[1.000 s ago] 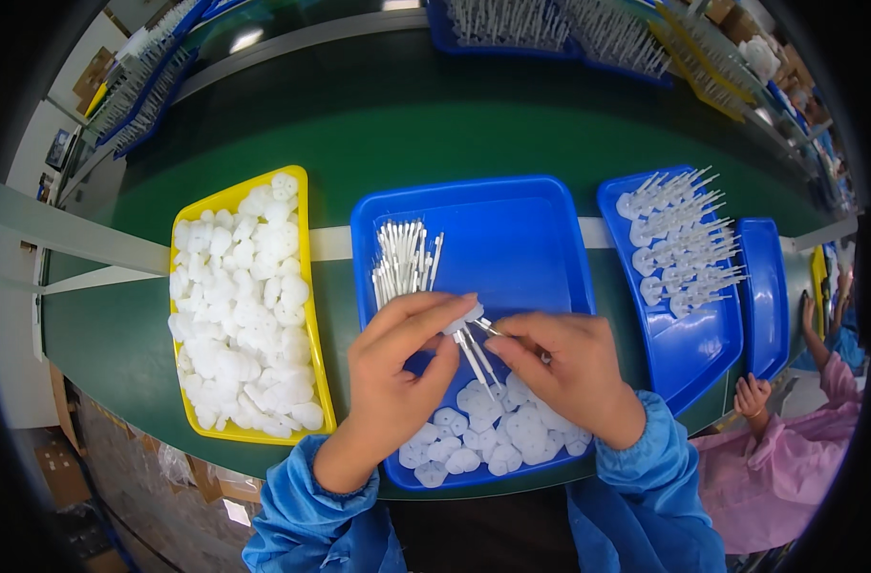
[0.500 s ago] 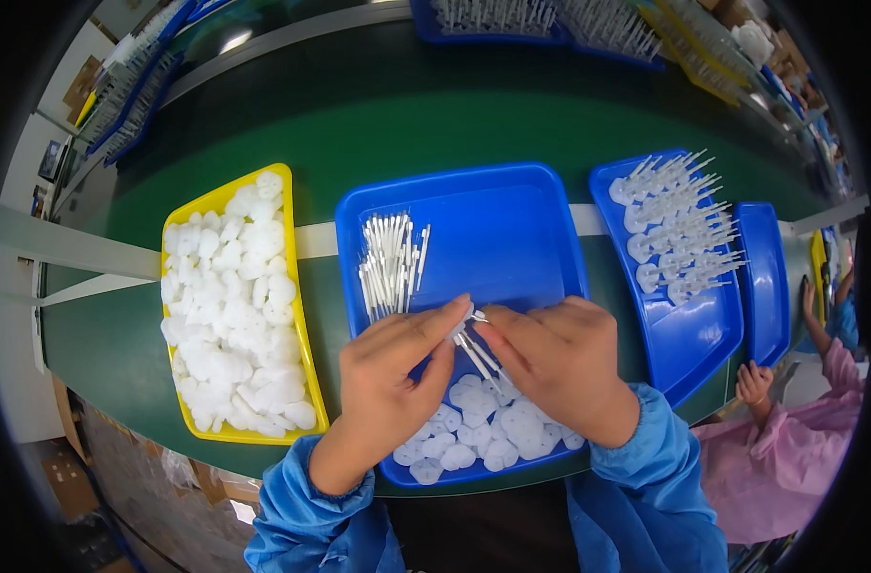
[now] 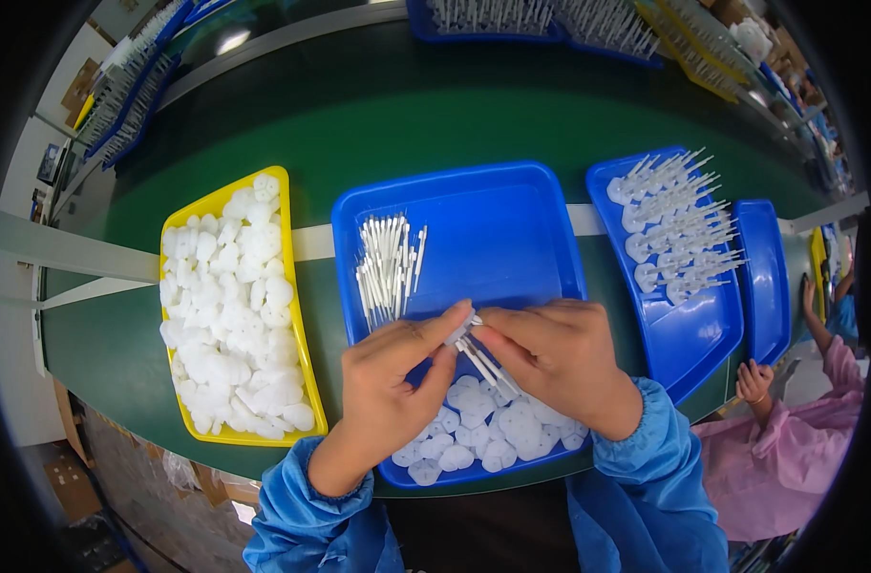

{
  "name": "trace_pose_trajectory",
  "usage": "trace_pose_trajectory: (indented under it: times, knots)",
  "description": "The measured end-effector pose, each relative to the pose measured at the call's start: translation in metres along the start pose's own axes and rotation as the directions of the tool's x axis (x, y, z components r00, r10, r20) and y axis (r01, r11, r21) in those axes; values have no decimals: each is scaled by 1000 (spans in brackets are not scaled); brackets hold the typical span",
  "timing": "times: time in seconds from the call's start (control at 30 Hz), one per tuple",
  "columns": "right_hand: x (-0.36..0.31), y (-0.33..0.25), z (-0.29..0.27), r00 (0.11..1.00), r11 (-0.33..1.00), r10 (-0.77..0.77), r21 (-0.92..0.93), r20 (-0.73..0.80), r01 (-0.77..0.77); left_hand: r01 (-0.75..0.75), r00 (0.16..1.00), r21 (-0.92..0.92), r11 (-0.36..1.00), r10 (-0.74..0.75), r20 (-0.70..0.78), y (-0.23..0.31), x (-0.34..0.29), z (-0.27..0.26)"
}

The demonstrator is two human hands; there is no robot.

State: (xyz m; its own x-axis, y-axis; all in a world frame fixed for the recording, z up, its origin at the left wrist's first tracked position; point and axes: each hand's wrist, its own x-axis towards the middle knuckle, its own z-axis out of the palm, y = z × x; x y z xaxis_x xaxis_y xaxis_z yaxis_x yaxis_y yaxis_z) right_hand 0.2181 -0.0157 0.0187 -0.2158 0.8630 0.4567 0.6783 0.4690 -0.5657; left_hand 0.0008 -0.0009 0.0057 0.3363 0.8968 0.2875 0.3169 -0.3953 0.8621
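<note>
Two hands work one piece at the centre of the frame. The left hand keeps its grip pinched on a white disc, from which several white sticks project toward the lower right. The right hand pinches what appears to be a further stick at the disc's edge, mostly hidden by fingers. This piece is judged partly assembled. Finished-looking units stand in rows in the blue side tray, right of frame. Remaining unassembled: loose sticks and loose discs in the blue centre tray, plus heaped discs in the yellow tray, left of frame, on the bench.
</note>
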Motion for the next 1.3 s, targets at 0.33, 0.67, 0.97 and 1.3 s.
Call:
trace_pose_trajectory:
  times: [0.33, 0.67, 0.97, 1.3]
  knots:
    - [-1, 6, -15, 992, 990, -115, -85, -56, 110, 168, 986, -339, 926, -165, 38, -1, 1, -2]
    - [-7, 7, -11, 975, 967, -222, -126, -5, 220, -63, 997, -35, 997, 61, -44, 3, 4, -3]
    - [-10, 9, -14, 973, 971, -231, -61, 20, 232, -76, 994, -57, 996, 71, -83, 0, 3, -1]
    - [-5, 5, -17, 986, 980, -167, -110, 1, 166, -104, 994, -28, 994, 104, -22, 5, 4, -1]
